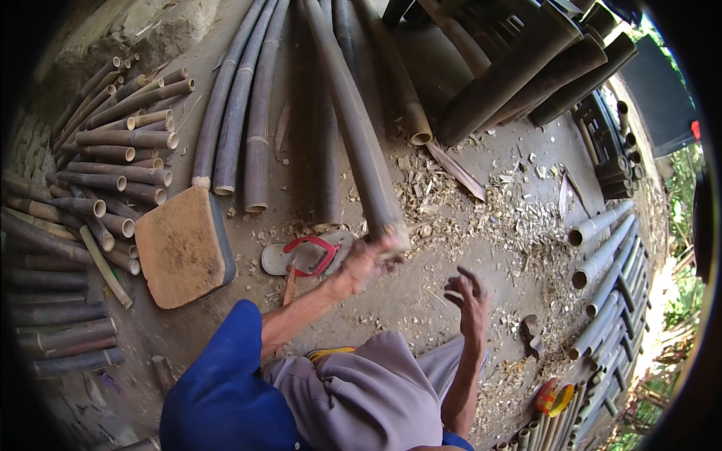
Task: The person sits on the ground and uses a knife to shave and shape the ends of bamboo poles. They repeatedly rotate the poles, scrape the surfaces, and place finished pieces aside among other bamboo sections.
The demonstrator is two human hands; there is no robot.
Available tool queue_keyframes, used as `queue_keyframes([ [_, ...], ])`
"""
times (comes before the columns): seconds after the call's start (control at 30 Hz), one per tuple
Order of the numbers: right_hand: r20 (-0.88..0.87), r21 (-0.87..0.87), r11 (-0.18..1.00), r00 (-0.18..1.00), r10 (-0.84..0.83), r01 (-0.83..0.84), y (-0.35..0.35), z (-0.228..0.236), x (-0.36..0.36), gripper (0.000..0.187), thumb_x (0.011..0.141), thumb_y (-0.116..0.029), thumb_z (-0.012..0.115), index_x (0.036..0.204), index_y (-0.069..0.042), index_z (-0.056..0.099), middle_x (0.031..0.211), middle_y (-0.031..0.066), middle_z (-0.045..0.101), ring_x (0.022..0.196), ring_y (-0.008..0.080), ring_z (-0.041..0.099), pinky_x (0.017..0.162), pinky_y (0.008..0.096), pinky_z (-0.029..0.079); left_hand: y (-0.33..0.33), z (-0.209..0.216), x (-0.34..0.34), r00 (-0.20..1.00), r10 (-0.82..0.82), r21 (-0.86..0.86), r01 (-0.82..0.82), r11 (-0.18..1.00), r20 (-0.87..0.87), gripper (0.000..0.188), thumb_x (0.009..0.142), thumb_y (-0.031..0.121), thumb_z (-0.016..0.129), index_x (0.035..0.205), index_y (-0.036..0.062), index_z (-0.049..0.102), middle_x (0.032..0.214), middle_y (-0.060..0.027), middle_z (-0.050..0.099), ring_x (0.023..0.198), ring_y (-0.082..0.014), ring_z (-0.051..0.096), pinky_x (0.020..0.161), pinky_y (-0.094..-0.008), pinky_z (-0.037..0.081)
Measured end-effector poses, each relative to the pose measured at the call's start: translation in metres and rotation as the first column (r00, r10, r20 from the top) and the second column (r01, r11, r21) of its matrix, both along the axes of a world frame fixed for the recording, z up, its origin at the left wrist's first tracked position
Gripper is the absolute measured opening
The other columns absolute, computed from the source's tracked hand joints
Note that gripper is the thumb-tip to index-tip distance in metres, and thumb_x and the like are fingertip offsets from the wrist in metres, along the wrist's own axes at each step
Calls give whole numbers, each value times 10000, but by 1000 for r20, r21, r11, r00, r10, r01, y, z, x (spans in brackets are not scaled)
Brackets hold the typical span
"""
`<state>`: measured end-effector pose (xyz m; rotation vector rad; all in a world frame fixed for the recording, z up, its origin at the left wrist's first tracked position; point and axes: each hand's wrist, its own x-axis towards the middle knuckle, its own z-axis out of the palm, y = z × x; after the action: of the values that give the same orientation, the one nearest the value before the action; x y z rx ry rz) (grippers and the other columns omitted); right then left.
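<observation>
A long brown bamboo pole (pixel 350 128) slants down toward me from the top middle. My left hand (pixel 362 264), slightly blurred, is closed around its near end. To the right, my right hand (pixel 471 297) is raised above the floor, its fingers bent but apart, with nothing visible in them. Just left of the held end lies a grey flip-flop with a red strap (pixel 331 255), partly hidden by my left forearm. Several more bamboo poles (pixel 258 150) lie on the floor beyond it.
A square block with a worn tan top (pixel 180 248) stands at left, beside stacked cut bamboo pieces (pixel 128 139). Wood chips (pixel 519 203) litter the floor. At right are more bamboo tubes (pixel 602 248) and a red-and-yellow object (pixel 554 398). Thick dark bamboo pieces (pixel 511 75) lean at upper right.
</observation>
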<state>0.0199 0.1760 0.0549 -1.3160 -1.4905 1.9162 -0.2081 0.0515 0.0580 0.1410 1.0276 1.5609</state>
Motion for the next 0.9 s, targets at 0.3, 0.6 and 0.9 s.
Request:
queue_keyframes([
  [0.3,313,195,785,796,518,-588,-10,45,-68,1046,634,-383,793,1439,2,247,1256,228,516,1087,329,557,947,371,440,-30,-6,90,801,-589,-74,585,808,-107,509,783,384,739,1108,17,603,965,-100,657,886,-173,632,755,-317,522],
  [0.6,635,10,795,618,463,-606,-9,117,21,978,557,-368,773,1360,-12,343,1060,264,592,958,372,607,840,421,482,-10,-28,15,931,-359,-47,362,931,71,620,779,420,692,1252,75,489,1179,-106,561,1095,-218,549,945,-390,464],
  [0.9,872,-37,858,403,278,-511,-68,155,189,825,506,-304,787,1214,-44,453,1014,224,599,923,409,592,838,452,483,61,-22,-27,980,8,128,-34,991,199,758,732,595,686,1231,71,463,1188,-101,539,1103,-244,531,945,-438,434],
])
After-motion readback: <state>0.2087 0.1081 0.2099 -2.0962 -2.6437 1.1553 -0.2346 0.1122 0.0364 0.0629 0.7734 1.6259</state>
